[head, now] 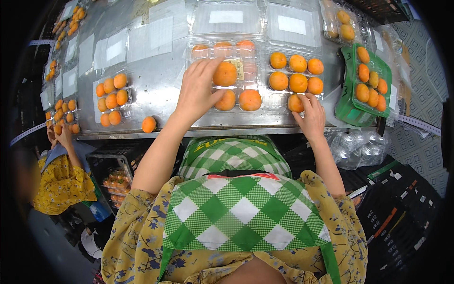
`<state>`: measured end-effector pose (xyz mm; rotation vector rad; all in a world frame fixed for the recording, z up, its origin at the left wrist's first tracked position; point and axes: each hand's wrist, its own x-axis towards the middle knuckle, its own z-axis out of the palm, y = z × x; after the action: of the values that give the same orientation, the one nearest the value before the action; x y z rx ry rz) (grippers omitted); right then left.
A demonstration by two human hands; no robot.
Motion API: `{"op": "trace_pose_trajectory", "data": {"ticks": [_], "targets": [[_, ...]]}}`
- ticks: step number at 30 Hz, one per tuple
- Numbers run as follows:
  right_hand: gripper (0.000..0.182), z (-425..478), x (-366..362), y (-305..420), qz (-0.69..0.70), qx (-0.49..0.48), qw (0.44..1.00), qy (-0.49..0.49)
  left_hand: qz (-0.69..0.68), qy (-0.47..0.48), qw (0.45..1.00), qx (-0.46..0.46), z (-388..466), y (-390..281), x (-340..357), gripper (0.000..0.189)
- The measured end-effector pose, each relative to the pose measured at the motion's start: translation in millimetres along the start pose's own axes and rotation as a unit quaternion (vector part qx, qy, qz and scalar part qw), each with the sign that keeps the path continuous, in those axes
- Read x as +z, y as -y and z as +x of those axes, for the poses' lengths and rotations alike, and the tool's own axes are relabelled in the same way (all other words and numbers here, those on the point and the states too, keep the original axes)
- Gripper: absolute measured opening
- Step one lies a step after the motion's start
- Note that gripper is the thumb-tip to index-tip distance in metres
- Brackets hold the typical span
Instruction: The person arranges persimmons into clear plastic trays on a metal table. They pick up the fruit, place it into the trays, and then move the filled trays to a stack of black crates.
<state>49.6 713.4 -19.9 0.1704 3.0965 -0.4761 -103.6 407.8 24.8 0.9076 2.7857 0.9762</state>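
Note:
My left hand [200, 85] has its thumb and fingers around the left side of a persimmon [225, 74], above a clear plastic clamshell tray [230, 113]. Two persimmons lie in that tray's near row, and a small printed label and more persimmons show behind the held one. To the right, my right hand [310, 113] grips a persimmon [295, 103] at the near edge of a second clear tray [275, 103]. Several persimmons fill that tray's two farther rows. The compartment left of the gripped fruit holds none. Both trays' lids lie open behind them.
A green plastic basket [367, 110] of persimmons stands at the right. A loose persimmon [149, 124] lies near the metal table's front edge, with another filled tray [112, 101] behind it. At far left, a co-worker's hands [63, 136] touch fruit. Black crates [111, 156] stand below.

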Motion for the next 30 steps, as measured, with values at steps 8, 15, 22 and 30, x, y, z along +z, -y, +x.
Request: {"op": "trace_pose_trajectory", "data": {"ticks": [8,15,22,30], "targets": [[0.058,0,-17,-1,0.138,0.026,0.987,-0.073,0.093,0.089,0.991,0.024,24,9,5,0.078],[0.047,-9,-34,-27,0.203,0.125,0.961,-0.139,0.061,0.092,0.993,0.044,28,8,9,0.078],[0.043,-15,-26,-27,0.220,0.146,0.955,-0.133,0.083,0.111,0.990,0.024,27,7,6,0.078],[0.049,-2,-16,43,0.201,-0.054,0.972,-0.111,-0.081,-0.015,0.996,-0.043,4,25,-13,0.071]]}}
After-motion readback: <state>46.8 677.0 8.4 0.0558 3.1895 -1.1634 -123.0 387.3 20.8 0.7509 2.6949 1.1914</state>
